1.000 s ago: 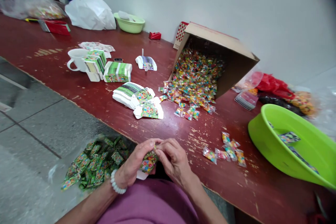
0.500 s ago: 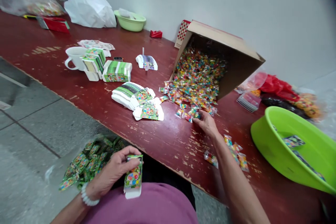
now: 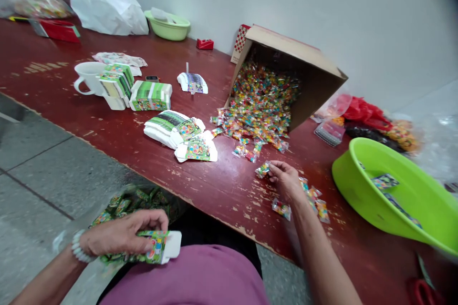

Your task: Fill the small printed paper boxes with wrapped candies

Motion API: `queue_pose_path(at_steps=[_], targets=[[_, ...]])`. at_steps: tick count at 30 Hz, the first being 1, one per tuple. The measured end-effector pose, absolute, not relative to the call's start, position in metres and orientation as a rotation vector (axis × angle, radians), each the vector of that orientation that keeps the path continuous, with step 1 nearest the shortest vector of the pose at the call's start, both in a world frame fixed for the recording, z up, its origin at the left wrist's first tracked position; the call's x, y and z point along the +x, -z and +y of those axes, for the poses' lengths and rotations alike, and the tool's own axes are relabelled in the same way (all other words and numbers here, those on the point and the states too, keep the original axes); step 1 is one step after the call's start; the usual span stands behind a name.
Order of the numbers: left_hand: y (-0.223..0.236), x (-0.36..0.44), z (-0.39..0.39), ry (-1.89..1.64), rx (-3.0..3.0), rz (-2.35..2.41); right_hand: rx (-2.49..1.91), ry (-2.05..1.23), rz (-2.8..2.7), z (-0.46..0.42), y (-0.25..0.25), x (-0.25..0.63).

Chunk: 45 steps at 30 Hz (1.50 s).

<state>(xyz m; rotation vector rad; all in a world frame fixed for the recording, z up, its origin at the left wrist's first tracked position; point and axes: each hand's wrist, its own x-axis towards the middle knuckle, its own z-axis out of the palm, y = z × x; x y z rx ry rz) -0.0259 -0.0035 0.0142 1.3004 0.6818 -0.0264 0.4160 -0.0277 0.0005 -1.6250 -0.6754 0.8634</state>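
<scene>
My left hand (image 3: 125, 233) is closed around a small green printed candy box (image 3: 157, 247) above my lap. The box lies on its side, its white end flap (image 3: 172, 246) folded out to the right. Over the table, my right hand (image 3: 285, 178) pinches a clear-wrapped candy packet (image 3: 263, 169) between thumb and fingers. Several similar packets lie by my right wrist, one candy packet (image 3: 281, 209) nearest the table edge. Beyond them, a tipped cardboard box (image 3: 296, 43) spills a heap of candy packets (image 3: 259, 105) onto the table. Flattened green boxes (image 3: 166, 126) lie stacked left of the heap.
A lime-green basin (image 3: 390, 205) holding a few printed packs stands at the right, with red-handled scissors (image 3: 424, 290) near it. Below the table edge is a bag of filled green boxes (image 3: 143, 198). A white mug (image 3: 88, 78) and bundled green cartons (image 3: 152, 95) stand at left.
My right hand has drawn back from the heap toward me with a candy packet. My left hand has moved left and turned the box from upright to sideways, flap pointing right.
</scene>
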Motion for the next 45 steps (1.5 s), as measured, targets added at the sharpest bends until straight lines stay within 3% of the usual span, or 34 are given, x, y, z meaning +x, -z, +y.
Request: queue_pose_path(at_steps=[9, 18, 30, 39, 45], targets=[[-0.022, 0.019, -0.019, -0.339, 0.892, 0.676, -1.380, -1.004, -0.499, -0.056, -0.018, 0.357], [-0.028, 0.054, -0.027, -0.486, 0.774, 0.682, -1.255, -1.049, -0.461, -0.068, -0.030, 0.316], [-0.035, 0.106, -0.028, -0.477, 0.917, 0.709, -1.215, -1.067, -0.448, -0.084, -0.034, 0.296], [-0.033, 0.102, -0.031, -0.393, 1.247, 0.646, -1.317, -1.110, -0.640, -0.087, -0.038, 0.279], [-0.034, 0.097, -0.030, -0.364, 1.343, 0.673, -1.447, -0.840, -1.128, -0.093, -0.041, 0.278]])
